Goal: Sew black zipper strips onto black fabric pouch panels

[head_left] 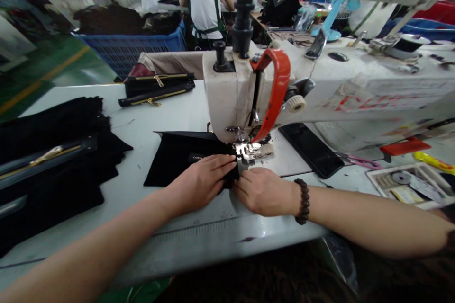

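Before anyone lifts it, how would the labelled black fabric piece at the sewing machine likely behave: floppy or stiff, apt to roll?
The black fabric piece would probably sag somewhat, since it looks thin and soft-surfaced. It seems light for its size, being broad but low on the table. Rolling looks unlikely, as it lies flat.

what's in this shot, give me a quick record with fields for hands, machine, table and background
left hand: flat on a black fabric piece with a small label (left hand)
right hand: fingers curled at the fabric's near right corner (right hand); beaded bracelet on wrist
machine: white sewing machine with a red curved part
table left: dark fabric stack
table, far side: zippered pieces
table right: phone
background: blue crate, person facing away
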Demonstrator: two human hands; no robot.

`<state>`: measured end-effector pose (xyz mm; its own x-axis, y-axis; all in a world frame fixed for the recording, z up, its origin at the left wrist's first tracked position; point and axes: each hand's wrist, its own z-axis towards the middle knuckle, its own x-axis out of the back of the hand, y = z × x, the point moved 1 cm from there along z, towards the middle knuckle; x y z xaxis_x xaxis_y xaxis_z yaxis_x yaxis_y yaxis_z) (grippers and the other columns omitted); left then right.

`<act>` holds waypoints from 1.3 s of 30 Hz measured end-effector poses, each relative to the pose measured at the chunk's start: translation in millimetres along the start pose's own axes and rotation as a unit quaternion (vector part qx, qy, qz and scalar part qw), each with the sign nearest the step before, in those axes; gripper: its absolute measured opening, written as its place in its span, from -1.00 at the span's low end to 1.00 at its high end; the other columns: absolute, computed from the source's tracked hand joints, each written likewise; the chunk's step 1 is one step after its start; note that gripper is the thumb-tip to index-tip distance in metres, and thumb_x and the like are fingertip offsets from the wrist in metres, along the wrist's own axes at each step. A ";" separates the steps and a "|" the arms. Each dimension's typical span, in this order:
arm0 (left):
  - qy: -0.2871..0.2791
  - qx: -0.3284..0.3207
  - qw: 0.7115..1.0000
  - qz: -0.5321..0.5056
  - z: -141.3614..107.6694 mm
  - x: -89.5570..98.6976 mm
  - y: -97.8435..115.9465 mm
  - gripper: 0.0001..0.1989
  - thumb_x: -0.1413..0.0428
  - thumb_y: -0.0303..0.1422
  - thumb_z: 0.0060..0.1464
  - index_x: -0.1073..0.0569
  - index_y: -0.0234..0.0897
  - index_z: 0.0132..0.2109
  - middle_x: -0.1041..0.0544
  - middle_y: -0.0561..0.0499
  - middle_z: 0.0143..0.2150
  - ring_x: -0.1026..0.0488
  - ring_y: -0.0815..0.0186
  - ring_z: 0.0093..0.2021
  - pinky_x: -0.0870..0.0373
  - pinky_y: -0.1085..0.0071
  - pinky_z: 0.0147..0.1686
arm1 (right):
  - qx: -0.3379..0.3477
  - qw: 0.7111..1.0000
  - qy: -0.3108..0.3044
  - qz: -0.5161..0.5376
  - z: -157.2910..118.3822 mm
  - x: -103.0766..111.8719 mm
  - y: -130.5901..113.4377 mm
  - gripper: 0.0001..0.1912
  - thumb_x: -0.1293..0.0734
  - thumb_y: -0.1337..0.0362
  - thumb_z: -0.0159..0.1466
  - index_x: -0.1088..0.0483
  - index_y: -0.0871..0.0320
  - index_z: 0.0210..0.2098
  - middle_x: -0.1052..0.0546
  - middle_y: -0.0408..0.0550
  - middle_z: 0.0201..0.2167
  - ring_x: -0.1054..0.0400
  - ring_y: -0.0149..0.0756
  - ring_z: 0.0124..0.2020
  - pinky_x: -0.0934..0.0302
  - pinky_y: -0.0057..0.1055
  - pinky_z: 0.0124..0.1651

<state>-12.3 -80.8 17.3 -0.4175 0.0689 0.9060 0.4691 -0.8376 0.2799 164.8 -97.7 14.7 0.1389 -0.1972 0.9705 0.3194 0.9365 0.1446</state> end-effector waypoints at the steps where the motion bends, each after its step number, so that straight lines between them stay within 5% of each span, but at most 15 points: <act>1: -0.008 -0.014 1.000 0.025 1.6 -0.8 0.9 -0.65 0.12 -0.53 0.08 -0.36 -0.52 0.00 -0.42 -0.22 0.00 -0.35 0.19 0.03 -0.33 0.24 0.02 | 0.003 1.000 0.009 -0.002 0.4 -0.4 -0.3 -0.77 -0.12 0.46 0.20 -0.31 0.24 -0.52 -0.37 -0.03 -0.57 -0.21 -0.31 -0.53 0.07 -0.37 -0.55; 6: -0.046 -0.030 0.996 0.075 5.4 -4.7 1.0 -0.68 0.11 -0.55 0.07 -0.42 -0.46 -0.07 -0.44 -0.17 -0.01 -0.36 0.17 0.01 -0.35 0.23 0.00 | -0.016 0.999 0.050 -0.002 -1.6 -5.9 -2.6 -0.76 -0.10 0.47 0.20 -0.31 0.25 -0.52 -0.37 -0.05 -0.59 -0.20 -0.32 -0.56 0.07 -0.37 -0.55; 14: -0.078 -0.024 0.992 0.096 0.6 -13.3 -1.8 -0.65 0.08 -0.55 0.04 -0.37 -0.44 -0.01 -0.38 -0.18 0.06 -0.30 0.15 0.07 -0.30 0.21 0.03 | -0.050 0.998 0.020 0.042 -5.2 -10.6 -0.2 -0.82 -0.13 0.46 0.16 -0.33 0.25 -0.47 -0.40 -0.05 -0.57 -0.24 -0.31 -0.54 0.04 -0.37 -0.56; 25: -0.040 -0.040 0.993 0.103 1.0 -13.3 -6.7 -0.71 0.08 -0.52 0.12 -0.37 -0.47 -0.03 -0.40 -0.22 0.01 -0.33 0.13 0.03 -0.30 0.15 0.03 | -0.123 0.974 -0.172 0.081 -11.0 2.8 8.8 -0.84 -0.10 0.43 0.27 -0.28 0.26 -0.23 -0.44 -0.05 -0.51 -0.29 -0.35 -0.52 0.04 -0.42 -0.53; 31: 0.012 -0.093 0.991 0.091 -6.5 -10.5 -4.6 -0.75 0.10 -0.50 0.15 -0.40 -0.41 -0.08 -0.48 -0.13 -0.08 -0.38 0.19 -0.03 -0.33 0.14 0.01 | -0.069 0.985 -0.139 0.071 -22.6 5.2 8.0 -0.77 -0.08 0.35 0.32 -0.26 0.32 -0.13 -0.45 -0.05 -0.49 -0.31 -0.35 -0.48 0.06 -0.41 -0.53; 39: 0.026 -0.089 0.990 0.108 -4.0 -11.8 -1.5 -0.77 0.05 -0.53 0.11 -0.42 -0.46 -0.11 -0.48 -0.18 -0.10 -0.41 0.15 -0.10 -0.42 0.20 -0.11 | -0.102 0.982 -0.110 0.112 -22.9 0.2 11.8 -0.78 -0.11 0.26 0.31 -0.31 0.24 -0.19 -0.46 -0.13 -0.54 -0.29 -0.40 -0.53 0.15 -0.42 -0.56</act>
<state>-11.2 -82.5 4.9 -0.3635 -0.1465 0.9200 0.4085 -0.9126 0.0161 190.1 -93.4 12.2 0.0288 0.0961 0.9950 0.4876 0.8676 -0.0979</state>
